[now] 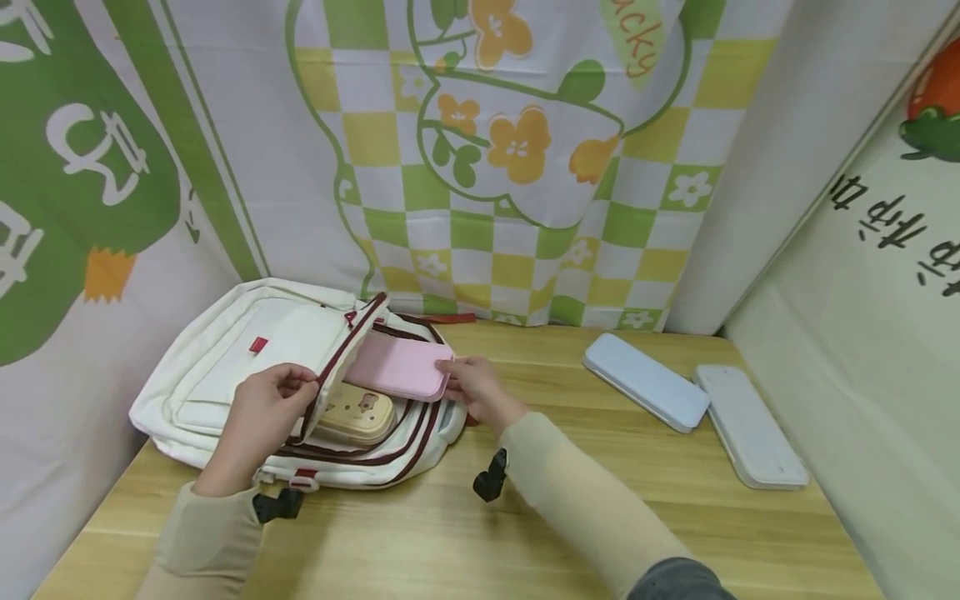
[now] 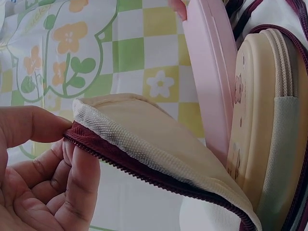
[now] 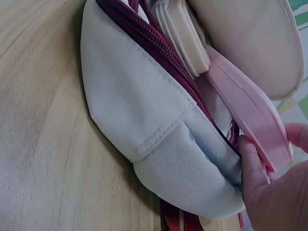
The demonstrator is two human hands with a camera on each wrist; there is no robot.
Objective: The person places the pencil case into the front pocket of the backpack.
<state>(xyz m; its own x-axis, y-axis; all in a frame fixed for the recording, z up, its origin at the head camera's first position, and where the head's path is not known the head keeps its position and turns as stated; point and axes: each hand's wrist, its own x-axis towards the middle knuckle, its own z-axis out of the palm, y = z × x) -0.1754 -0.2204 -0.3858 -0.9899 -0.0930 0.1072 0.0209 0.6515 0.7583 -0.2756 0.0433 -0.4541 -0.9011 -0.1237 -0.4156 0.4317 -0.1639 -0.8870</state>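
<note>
A white backpack (image 1: 225, 350) with dark red zips lies on its back on the table, its front compartment unzipped. My left hand (image 1: 270, 408) pinches the zipped edge of the flap (image 2: 144, 139) and lifts it away from the opening. With thumb and fingers, my right hand (image 1: 480, 387) grips the outer end of a pink pencil case (image 1: 401, 367), whose other end lies inside the opening. Beside it in the compartment sits a cream zipped pencil case (image 1: 360, 414) with small bear prints. The flap hides the inner part of both cases in the head view.
On the right of the wooden table (image 1: 570, 517) lie a light blue case (image 1: 647, 382) and a white case (image 1: 750, 425), their ends close together. A patterned curtain (image 1: 517, 167) hangs behind the table, with printed cloth (image 1: 862, 275) along the right side.
</note>
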